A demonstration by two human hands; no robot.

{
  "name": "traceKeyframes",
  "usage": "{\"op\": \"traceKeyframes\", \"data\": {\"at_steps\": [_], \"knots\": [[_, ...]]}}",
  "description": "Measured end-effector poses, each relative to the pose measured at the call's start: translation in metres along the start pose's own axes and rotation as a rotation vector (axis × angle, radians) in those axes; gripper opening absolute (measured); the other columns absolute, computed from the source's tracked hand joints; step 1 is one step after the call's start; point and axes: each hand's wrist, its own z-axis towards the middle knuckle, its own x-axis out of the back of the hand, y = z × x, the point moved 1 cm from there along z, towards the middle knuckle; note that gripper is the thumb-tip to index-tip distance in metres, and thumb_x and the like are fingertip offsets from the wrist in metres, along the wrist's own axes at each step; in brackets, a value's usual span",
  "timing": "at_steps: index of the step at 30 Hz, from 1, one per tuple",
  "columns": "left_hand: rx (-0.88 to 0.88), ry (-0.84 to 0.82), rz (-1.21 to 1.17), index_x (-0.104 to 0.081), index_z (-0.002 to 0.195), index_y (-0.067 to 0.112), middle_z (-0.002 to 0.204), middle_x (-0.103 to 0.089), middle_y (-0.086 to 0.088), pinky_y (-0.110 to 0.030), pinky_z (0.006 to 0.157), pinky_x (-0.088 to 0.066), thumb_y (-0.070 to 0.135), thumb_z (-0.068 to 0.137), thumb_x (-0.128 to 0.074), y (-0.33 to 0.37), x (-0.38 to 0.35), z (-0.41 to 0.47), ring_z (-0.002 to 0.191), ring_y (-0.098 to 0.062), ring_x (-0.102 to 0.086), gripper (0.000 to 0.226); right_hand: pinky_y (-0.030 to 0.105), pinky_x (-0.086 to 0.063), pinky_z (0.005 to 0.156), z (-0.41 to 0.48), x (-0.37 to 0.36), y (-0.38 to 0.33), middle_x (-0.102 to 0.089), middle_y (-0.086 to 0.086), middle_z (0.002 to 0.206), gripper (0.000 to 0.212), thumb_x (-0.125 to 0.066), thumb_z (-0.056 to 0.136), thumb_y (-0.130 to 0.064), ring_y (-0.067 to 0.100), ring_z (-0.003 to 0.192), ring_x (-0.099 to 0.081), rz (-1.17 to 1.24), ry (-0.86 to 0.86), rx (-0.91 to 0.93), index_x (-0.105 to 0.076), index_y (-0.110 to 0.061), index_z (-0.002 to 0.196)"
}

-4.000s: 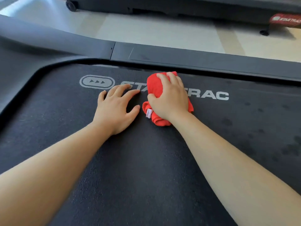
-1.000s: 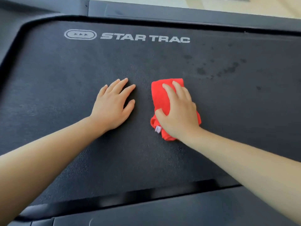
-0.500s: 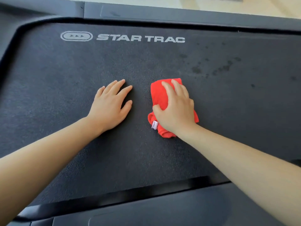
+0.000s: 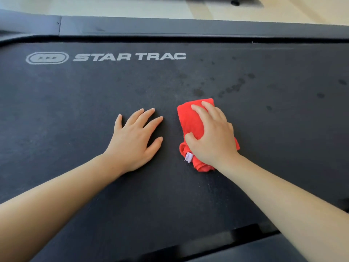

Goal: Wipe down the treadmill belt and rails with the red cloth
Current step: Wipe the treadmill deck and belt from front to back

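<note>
The red cloth [image 4: 190,118] lies bunched on the dark treadmill belt [image 4: 75,103], some way nearer to me than the white STAR TRAC lettering [image 4: 128,57]. My right hand [image 4: 211,137] lies on top of the cloth, fingers spread over it and the thumb hooked into its left side. A small white tag [image 4: 188,157] sticks out below the thumb. My left hand [image 4: 134,140] rests flat on the bare belt just left of the cloth, fingers straight. The far side rail [image 4: 188,27] runs across the top. A strip of the near rail [image 4: 245,250] shows at the bottom.
Dark damp-looking spots [image 4: 236,86] dot the belt beyond and right of the cloth. Pale floor [image 4: 113,6] lies past the far rail, with the foot of another machine [image 4: 235,2] at the top edge.
Since four seconds ago the cloth has come back from the lettering toward the near side of the belt. In the last second both hands have slid a little to the right.
</note>
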Motion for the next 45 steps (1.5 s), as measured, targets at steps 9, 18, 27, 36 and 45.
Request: {"op": "traceKeyframes", "data": {"at_steps": [9,18,27,36,45], "knots": [[0.205,0.089,0.034,-0.030,0.143,0.031,0.153,-0.025,0.000,-0.062,0.110,-0.011,0.048,0.092,-0.035,-0.024,0.000,0.141,0.143,-0.022,-0.016,0.055,0.047,-0.030,0.101,0.091,-0.012,0.016,-0.030,-0.003,0.149,0.064,-0.057,0.076,-0.037,0.018,0.138,-0.021,0.045,0.032,0.051,-0.040,-0.026,0.137],[0.320,0.211,-0.037,-0.034,0.140,0.034,0.151,-0.028,0.007,-0.054,0.113,-0.006,0.045,0.088,-0.039,-0.029,-0.009,0.163,0.141,-0.014,-0.017,0.053,0.047,-0.030,0.103,0.205,-0.029,0.013,-0.031,-0.001,0.149,0.064,-0.056,0.077,-0.041,0.020,0.138,-0.022,0.081,0.009,0.099,-0.041,-0.027,0.137],[0.349,0.183,-0.037,-0.034,0.140,0.035,0.151,-0.028,0.008,-0.054,0.114,-0.006,0.045,0.088,-0.041,-0.025,-0.003,0.163,0.141,-0.014,-0.018,0.053,0.047,-0.030,0.102,0.226,-0.028,0.011,-0.027,0.000,0.151,0.066,-0.056,0.077,-0.040,0.021,0.138,-0.021,0.072,-0.057,0.146,-0.037,-0.026,0.139],[0.321,0.185,-0.056,-0.035,0.139,0.032,0.152,-0.027,0.005,-0.056,0.112,-0.006,0.046,0.088,-0.039,-0.028,-0.005,0.162,0.141,-0.016,-0.015,0.054,0.050,-0.030,0.101,0.154,-0.010,0.030,-0.026,-0.001,0.152,0.066,-0.056,0.077,-0.034,0.021,0.140,-0.019,0.032,-0.060,0.122,-0.036,-0.026,0.140],[0.275,0.141,-0.009,-0.036,0.142,0.026,0.153,-0.028,0.000,-0.053,0.114,-0.012,0.037,0.092,-0.038,-0.019,-0.002,0.155,0.142,-0.022,-0.019,0.051,0.045,-0.033,0.101,0.189,-0.015,0.023,-0.033,-0.003,0.148,0.065,-0.059,0.075,-0.038,0.017,0.136,-0.025,0.067,-0.024,0.085,-0.041,-0.028,0.137]]}}
